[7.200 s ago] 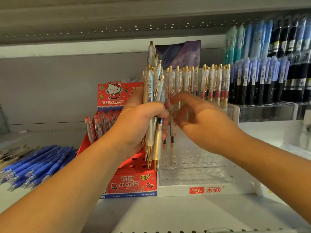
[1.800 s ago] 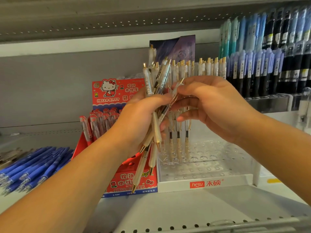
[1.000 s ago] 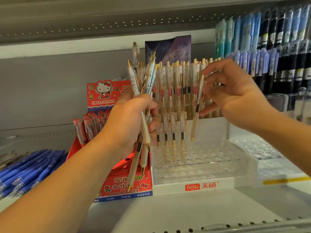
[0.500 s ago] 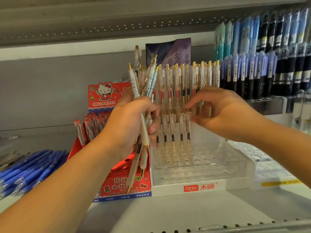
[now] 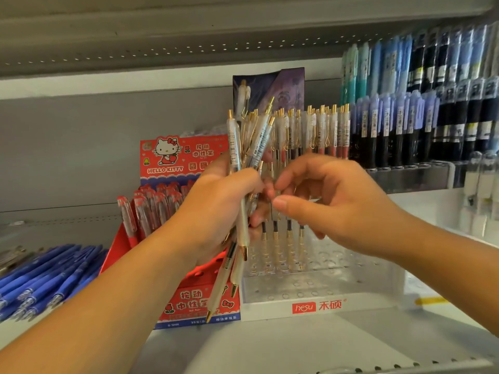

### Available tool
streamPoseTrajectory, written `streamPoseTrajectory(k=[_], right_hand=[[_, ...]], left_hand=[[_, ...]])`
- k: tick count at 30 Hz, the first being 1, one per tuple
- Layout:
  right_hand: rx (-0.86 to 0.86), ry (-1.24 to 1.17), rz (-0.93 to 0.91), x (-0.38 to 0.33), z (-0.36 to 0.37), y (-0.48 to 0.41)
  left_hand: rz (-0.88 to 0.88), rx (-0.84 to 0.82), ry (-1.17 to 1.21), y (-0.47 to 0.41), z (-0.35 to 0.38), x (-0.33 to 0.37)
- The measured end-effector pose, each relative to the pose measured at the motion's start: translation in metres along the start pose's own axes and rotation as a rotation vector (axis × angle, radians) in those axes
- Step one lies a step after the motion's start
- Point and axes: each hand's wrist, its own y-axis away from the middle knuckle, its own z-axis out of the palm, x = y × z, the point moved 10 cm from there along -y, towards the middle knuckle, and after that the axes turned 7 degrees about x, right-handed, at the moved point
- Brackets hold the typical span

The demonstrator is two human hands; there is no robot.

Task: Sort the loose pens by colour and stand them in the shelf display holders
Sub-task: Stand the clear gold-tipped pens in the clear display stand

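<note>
My left hand (image 5: 216, 206) grips a bundle of white pens with gold tips and clips (image 5: 235, 147), fanned out and held in front of the shelf. My right hand (image 5: 337, 201) reaches in from the right, with its thumb and forefinger spread at the bundle just beside my left fingers, and I see no pen held between them. Behind both hands stands a clear holder with rows of holes (image 5: 318, 287), labelled hesu. A short row of the same white pens (image 5: 289, 238) stands in its near part, and a longer row (image 5: 324, 128) stands at its back.
A red Hello Kitty display box (image 5: 175, 157) with red-capped pens stands left of the holder. Blue pens (image 5: 48, 273) lie in a heap at far left. Dark and blue pens (image 5: 405, 125) fill racks at right. The upper shelf (image 5: 189, 36) hangs close overhead.
My right hand stood a pen in the clear holder's near row, let it go, and has come back left to the bundle. My left hand has kept its grip.
</note>
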Motion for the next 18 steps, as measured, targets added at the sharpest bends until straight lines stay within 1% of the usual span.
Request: streamPoseTrajectory(k=[3, 9, 14, 18], right_hand=[[0.024, -0.104, 0.060, 0.006, 0.003, -0.001], [0.066, -0.189, 0.184, 0.019, 0.002, -0.002], [0.054, -0.426, 0.304, 0.026, 0.005, -0.001], [0.092, -0.385, 0.288, 0.025, -0.004, -0.002]], left_hand=[[-0.014, 0.027, -0.011, 0.000, -0.001, -0.001], [-0.039, -0.114, 0.002, 0.004, 0.014, -0.004], [-0.050, -0.192, -0.055, 0.008, 0.023, -0.005], [-0.015, -0.185, -0.080, 0.008, 0.025, -0.001]])
